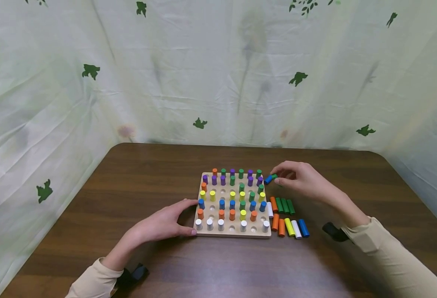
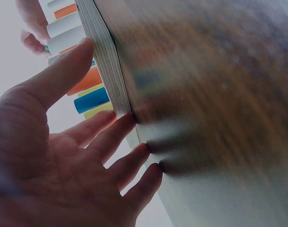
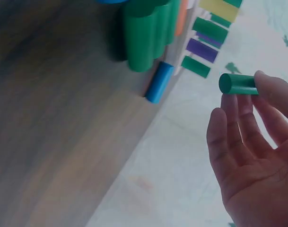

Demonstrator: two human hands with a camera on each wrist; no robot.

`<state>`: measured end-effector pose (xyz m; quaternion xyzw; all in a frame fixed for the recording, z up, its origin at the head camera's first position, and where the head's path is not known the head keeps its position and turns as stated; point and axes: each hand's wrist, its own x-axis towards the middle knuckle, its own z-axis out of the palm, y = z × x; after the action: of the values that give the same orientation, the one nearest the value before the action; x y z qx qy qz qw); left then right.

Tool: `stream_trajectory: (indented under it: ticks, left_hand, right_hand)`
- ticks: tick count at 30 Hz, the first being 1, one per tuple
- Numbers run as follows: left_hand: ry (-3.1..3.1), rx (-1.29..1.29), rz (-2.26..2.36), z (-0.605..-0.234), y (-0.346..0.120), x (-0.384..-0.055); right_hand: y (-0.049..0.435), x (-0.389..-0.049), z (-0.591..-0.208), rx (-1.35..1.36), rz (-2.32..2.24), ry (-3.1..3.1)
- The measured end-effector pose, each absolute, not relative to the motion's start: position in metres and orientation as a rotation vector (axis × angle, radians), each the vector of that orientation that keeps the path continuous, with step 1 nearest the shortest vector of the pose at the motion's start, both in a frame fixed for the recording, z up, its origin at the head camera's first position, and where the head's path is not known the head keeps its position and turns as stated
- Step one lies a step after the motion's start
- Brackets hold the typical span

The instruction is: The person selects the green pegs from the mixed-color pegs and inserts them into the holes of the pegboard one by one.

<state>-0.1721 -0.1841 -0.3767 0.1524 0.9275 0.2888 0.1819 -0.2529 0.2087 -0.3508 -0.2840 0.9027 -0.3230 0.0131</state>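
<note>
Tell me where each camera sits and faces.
Head: worn there, facing forward and down at the pegboard; left hand, right hand and sleeves show.
Left wrist: worn there, facing the left hand at the pegboard's edge; right hand partly shows.
Right wrist: worn there, facing the right hand, which pinches a green peg.
Head and right wrist share a loose blue peg.

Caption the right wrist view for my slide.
Right hand pinches a green peg; a blue peg lies on the wooden table.
</note>
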Motion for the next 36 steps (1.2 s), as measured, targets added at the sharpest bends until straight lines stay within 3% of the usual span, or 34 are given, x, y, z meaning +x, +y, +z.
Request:
stream_trajectory:
  ticks: [36]
  left_hand:
    - [2.618, 0.432, 0.823, -0.377, -0.184, -0.172]
  right_hand:
    - [0.128, -0.268, -0.331, -1.041, -1.082, 2.600]
